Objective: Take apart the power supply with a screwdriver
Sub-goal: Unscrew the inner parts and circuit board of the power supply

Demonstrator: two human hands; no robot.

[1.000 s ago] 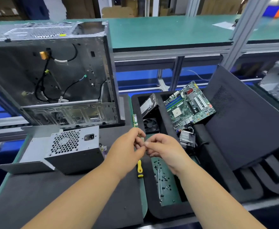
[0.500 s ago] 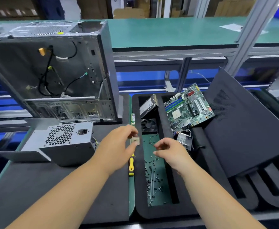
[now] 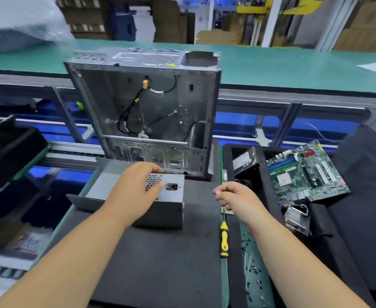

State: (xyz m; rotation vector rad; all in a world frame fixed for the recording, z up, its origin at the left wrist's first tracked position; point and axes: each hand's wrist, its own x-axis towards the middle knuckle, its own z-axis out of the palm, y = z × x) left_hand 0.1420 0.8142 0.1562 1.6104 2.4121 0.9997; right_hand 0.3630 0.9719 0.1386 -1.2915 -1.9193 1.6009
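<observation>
Power supply (image 3: 171,210), grey metal box, sits center frame on the dark tabletop (image 3: 155,267), just in front of the gutted PC case (image 3: 151,112). Left hand (image 3: 135,192) laid on top of it, fingers spread over the vent grille. Right hand (image 3: 238,201) center-right, fingers loosely curled; can't tell if it's holding anything. Screwdriver (image 3: 224,241), yellow/black handle, lies on the tabletop just below that hand. Motherboard (image 3: 304,172) at right.

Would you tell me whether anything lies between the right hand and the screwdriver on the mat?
Nothing visible does. The right hand hangs just above the screwdriver, whose yellow handle lies bare on the black mat.
</observation>
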